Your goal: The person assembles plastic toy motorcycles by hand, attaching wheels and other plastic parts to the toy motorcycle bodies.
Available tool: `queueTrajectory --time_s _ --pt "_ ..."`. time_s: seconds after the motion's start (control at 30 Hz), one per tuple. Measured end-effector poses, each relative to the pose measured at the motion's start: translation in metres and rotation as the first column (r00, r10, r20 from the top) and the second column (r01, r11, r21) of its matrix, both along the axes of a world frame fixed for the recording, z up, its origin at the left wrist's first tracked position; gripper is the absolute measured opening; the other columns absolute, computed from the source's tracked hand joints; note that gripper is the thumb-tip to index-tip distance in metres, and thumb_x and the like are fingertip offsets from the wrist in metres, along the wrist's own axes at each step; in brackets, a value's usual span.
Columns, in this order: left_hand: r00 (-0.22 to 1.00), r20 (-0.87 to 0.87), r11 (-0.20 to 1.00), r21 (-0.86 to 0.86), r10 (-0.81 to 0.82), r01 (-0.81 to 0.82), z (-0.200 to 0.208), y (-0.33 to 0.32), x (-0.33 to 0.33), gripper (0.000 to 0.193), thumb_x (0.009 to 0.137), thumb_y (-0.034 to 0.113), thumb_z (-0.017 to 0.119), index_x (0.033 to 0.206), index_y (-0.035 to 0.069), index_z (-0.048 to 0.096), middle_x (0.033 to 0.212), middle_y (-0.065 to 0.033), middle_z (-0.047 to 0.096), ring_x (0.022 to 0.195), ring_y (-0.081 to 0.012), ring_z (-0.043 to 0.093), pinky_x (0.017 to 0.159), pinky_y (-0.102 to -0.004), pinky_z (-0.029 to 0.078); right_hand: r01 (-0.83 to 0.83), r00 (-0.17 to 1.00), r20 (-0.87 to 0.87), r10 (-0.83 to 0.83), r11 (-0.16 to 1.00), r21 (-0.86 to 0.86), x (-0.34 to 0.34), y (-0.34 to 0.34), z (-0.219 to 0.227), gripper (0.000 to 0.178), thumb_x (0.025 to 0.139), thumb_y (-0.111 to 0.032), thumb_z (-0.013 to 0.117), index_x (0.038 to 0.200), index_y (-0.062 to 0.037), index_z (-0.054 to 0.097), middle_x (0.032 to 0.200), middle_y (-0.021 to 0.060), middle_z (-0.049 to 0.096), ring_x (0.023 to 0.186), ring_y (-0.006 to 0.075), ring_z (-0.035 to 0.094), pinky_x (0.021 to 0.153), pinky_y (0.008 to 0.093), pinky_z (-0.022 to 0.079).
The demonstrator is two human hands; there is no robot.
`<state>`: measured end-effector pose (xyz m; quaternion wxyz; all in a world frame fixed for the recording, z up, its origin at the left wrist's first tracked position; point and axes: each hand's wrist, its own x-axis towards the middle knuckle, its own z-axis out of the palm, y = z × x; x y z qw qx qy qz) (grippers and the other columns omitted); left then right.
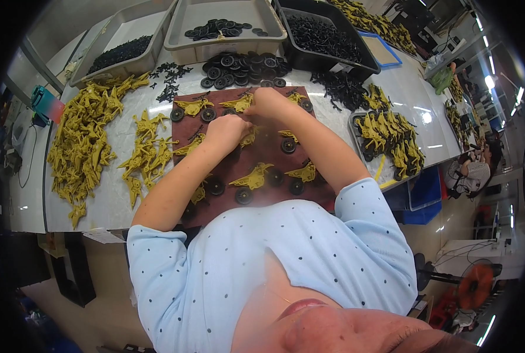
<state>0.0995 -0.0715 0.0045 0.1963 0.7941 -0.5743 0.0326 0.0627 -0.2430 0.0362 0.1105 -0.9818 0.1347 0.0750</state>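
Note:
My right hand (269,105) is closed at the right end of a yellow toy motorcycle body (234,103), in the back row on a dark red mat (215,167). Just nearer, my left hand (228,132) is closed, its fingertips turned toward the right hand; whatever they pinch is hidden. Another yellow body (250,137) lies beside the left fingertips. More yellow bodies stand about the mat in rows, many with black wheels; one with a wheel (243,195) is nearest my chest. My forearms cover part of the rows.
A heap of yellow bodies (83,147) covers the table's left. Loose black wheels (245,67) are piled behind the mat, before a grey tub (183,50). A black bin (327,41) holds small black parts. A tray of yellow pieces (389,141) stands right; a turquoise bottle (46,105), far left.

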Motion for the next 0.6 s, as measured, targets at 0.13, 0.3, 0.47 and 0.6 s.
queueTrajectory --time_s 0.13,0.3,0.47,0.6 --pt "0.993 -0.055 0.994 0.022 0.104 -0.103 0.019 0.013 -0.018 0.021 0.081 0.028 0.065 0.091 0.009 0.067 0.078 -0.0127 0.063 0.076 -0.0312 0.063 0.063 -0.0415 0.051 -0.039 0.976 0.216 -0.010 0.974 0.223 -0.034 -0.005 0.020 0.022 0.074 -0.020 0.072 0.087 -0.0025 0.071 0.088 0.0182 0.067 0.081 0.0333 0.065 0.074 0.0401 0.051" --pt "0.991 -0.079 0.988 0.116 0.111 -0.102 0.026 0.024 -0.043 0.019 0.079 0.022 0.068 0.084 0.005 0.065 0.078 -0.0139 0.064 0.075 -0.0311 0.065 0.064 -0.0402 0.052 -0.214 0.951 0.269 0.151 0.952 0.221 -0.048 0.000 0.001 0.016 0.077 -0.014 0.067 0.090 -0.0049 0.071 0.089 0.0156 0.066 0.084 0.0325 0.063 0.076 0.0394 0.049" --pt "0.996 0.009 0.993 0.078 0.093 -0.093 -0.005 0.024 -0.043 0.016 0.082 0.020 0.062 0.094 0.009 0.065 0.073 -0.0107 0.060 0.070 -0.0298 0.062 0.059 -0.0412 0.050 -0.356 0.914 0.262 0.311 0.923 0.147 -0.043 0.001 -0.015 0.018 0.078 -0.013 0.064 0.092 -0.0048 0.071 0.093 0.0134 0.064 0.092 0.0309 0.060 0.083 0.0382 0.048" --pt "0.999 0.001 0.997 0.060 0.044 -0.044 -0.003 0.024 -0.039 0.015 0.083 0.019 0.061 0.093 0.009 0.065 0.073 -0.0103 0.060 0.068 -0.0295 0.062 0.058 -0.0410 0.050 -0.321 0.936 0.203 0.287 0.933 0.164 -0.040 -0.004 -0.018 0.020 0.076 -0.015 0.066 0.093 -0.0043 0.070 0.093 0.0145 0.064 0.091 0.0316 0.060 0.082 0.0394 0.048"
